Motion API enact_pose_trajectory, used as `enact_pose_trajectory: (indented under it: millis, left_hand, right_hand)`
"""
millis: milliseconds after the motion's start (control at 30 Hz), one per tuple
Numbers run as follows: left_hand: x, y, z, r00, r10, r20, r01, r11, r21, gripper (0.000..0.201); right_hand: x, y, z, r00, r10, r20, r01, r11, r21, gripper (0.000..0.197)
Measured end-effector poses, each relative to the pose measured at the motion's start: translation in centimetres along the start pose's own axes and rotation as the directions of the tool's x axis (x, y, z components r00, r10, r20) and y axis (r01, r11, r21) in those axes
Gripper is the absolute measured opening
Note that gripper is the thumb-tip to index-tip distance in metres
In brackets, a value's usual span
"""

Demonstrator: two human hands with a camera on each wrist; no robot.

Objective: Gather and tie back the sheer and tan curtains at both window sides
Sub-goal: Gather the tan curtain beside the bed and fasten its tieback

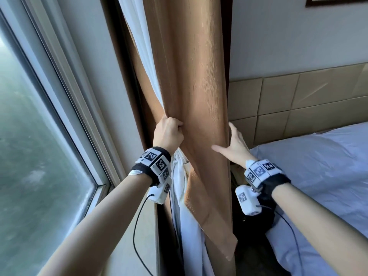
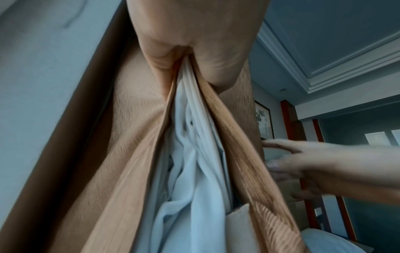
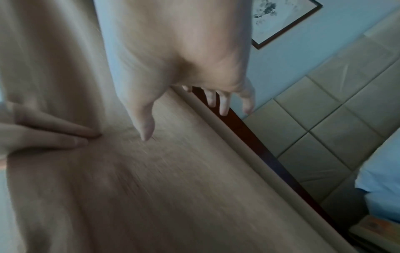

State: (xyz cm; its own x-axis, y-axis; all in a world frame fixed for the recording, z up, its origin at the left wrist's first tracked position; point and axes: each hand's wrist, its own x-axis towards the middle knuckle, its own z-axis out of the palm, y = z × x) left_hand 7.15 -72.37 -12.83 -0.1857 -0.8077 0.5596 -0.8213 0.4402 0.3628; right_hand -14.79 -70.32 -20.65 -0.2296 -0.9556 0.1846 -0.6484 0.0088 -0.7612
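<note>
At nine o'clock in the head view, the window [image 1: 39, 136] is filling the left side, its pale frame [image 1: 79, 96] slanting down toward six o'clock. Just right of it, the left hand [image 1: 169, 132] is bunching fabric in a closed fist, fingers curled around the near edge of the tan curtain [image 1: 199, 76] with the sheer curtain [image 1: 143, 36] caught inside; the left wrist view is showing white folds [image 2: 190, 154] spilling from between the fingers, flanked by ribbed tan folds. The tan curtain is hanging at twelve o'clock as one tall, finely ribbed column, its lower hem splaying loose toward six o'clock, the sheer trailing white beside it. At the column's right edge, the right hand [image 1: 235, 144] is lying flat against it, fingers spread and straight, thumb pointing to nine o'clock, clamping nothing. At three o'clock, the padded headboard [image 1: 298, 100] is sitting behind the white-sheeted bed [image 1: 318, 166].
</note>
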Motion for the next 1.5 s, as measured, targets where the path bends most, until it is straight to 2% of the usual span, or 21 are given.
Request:
enact_pose_trajectory:
  millis: [67, 133, 200, 267, 367, 433, 500, 633, 767, 900, 967, 1033, 1100, 1133, 1167, 1233, 1300, 1333, 1367, 1433, 1500]
  left_hand:
    - [-0.1, 0.4, 0.0, 1.0, 0.008, -0.004, -0.008, 1.0, 0.006, 0.034]
    - [-0.3, 0.6, 0.1, 1.0, 0.01, -0.008, -0.01, 1.0, -0.005, 0.035]
    - [-0.4, 0.7, 0.1, 1.0, 0.004, -0.023, -0.004, 1.0, -0.015, 0.035]
    - [-0.4, 0.7, 0.1, 0.999, -0.008, -0.031, 0.008, 1.0, -0.022, 0.034]
    - [-0.2, 0.7, 0.3, 1.0, -0.017, -0.021, 0.017, 0.999, -0.028, 0.032]
    - [-0.3, 1.1, 0.2, 1.0, -0.022, 0.019, 0.023, 0.999, -0.043, 0.024]
    - [-0.5, 1.4, 0.0, 0.998, -0.03, 0.052, 0.034, 0.997, -0.073, 0.02]
    - [-0.9, 1.1, -0.6, 1.0, 0.005, 0.019, -0.002, 0.985, -0.171, 0.032]
    - [-1.0, 0.8, -0.5, 1.0, 0.013, 0.003, -0.012, 0.975, -0.223, 0.061]
    - [-0.6, 0.4, 0.3, 1.0, -0.007, 0.011, 0.008, 0.995, -0.099, 0.043]
    - [-0.7, 0.4, 0.2, 0.999, -0.008, 0.032, 0.01, 0.997, -0.07, 0.029]
    - [-1.1, 0.5, -0.2, 0.999, 0.033, 0.032, -0.031, 0.997, -0.074, 0.005]
    - [-1.1, 0.4, -0.4, 0.997, 0.076, 0.017, -0.075, 0.994, -0.077, 0.05]
    - [-1.0, 0.5, -0.6, 0.997, 0.08, 0.016, -0.079, 0.995, -0.068, 0.075]
    - [-1.0, 0.5, -0.8, 0.996, 0.093, 0.002, -0.093, 0.994, -0.053, 0.091]
    - [-1.2, 0.8, -1.1, 0.992, 0.129, -0.012, -0.13, 0.991, -0.039, 0.104]
    - [-1.5, 1.0, -1.1, 0.984, 0.179, -0.019, -0.179, 0.984, -0.004, 0.106]
    - [-1.6, 1.0, -1.1, 0.981, 0.192, -0.002, -0.192, 0.981, 0.006, 0.105]
    - [-1.4, 0.8, -0.9, 0.98, 0.197, 0.014, -0.197, 0.98, 0.005, 0.101]
    - [-0.8, 0.6, -0.4, 0.988, 0.145, 0.057, -0.146, 0.989, 0.004, 0.082]
    - [-0.2, 0.4, 0.0, 0.995, 0.061, 0.083, -0.059, 0.998, -0.027, 0.061]
  right_hand:
    - [1.4, -1.8, -0.2, 1.0, 0.004, -0.004, -0.003, 0.995, 0.095, 0.11]
    - [1.7, -2.7, -0.3, 0.998, -0.005, -0.07, 0.014, 0.991, 0.13, 0.094]
    - [0.8, -3.4, 0.2, 0.971, -0.09, -0.221, 0.092, 0.996, -0.002, 0.07]
    - [-1.0, -4.1, 1.4, 0.919, -0.258, -0.297, 0.22, 0.963, -0.157, 0.059]
    - [-4.2, -5.4, 4.2, 0.893, -0.412, -0.184, 0.369, 0.901, -0.228, 0.052]
    - [-5.4, -6.2, 5.9, 0.907, -0.409, -0.099, 0.377, 0.894, -0.24, 0.048]
    - [-5.5, -6.7, 7.4, 0.916, -0.39, -0.093, 0.355, 0.897, -0.262, 0.051]
    - [-4.2, -7.0, 8.8, 0.922, -0.376, -0.089, 0.35, 0.911, -0.219, 0.054]
    - [-3.1, -7.1, 7.9, 0.953, -0.304, 0.015, 0.299, 0.928, -0.221, 0.064]
    - [-2.6, -7.6, 6.8, 0.94, -0.29, 0.18, 0.34, 0.842, -0.418, 0.076]
    - [-2.1, -7.1, 5.9, 0.924, -0.268, 0.274, 0.359, 0.855, -0.374, 0.088]
    - [-1.9, -6.3, 4.9, 0.894, -0.252, 0.371, 0.365, 0.889, -0.276, 0.091]
    - [-1.4, -5.3, 4.0, 0.878, -0.233, 0.419, 0.308, 0.943, -0.122, 0.086]
    - [-1.0, -4.8, 3.5, 0.897, -0.219, 0.384, 0.256, 0.966, -0.045, 0.08]
    - [-0.4, -4.4, 3.0, 0.936, -0.218, 0.278, 0.221, 0.975, 0.021, 0.071]
    - [1.6, -3.5, 1.8, 0.98, -0.193, -0.057, 0.195, 0.98, 0.042, 0.051]
    - [3.6, -2.5, 0.5, 0.938, -0.119, -0.326, 0.135, 0.99, 0.029, 0.051]
    - [4.3, -2.1, -0.1, 0.925, -0.066, -0.375, 0.088, 0.995, 0.043, 0.058]
    - [5.0, -1.7, -0.5, 0.932, -0.006, -0.363, 0.029, 0.998, 0.058, 0.069]
    - [6.1, -1.0, -1.0, 0.965, 0.1, -0.244, -0.085, 0.994, 0.072, 0.091]
    - [6.6, -0.4, -0.9, 0.982, 0.126, -0.142, -0.123, 0.992, 0.033, 0.106]
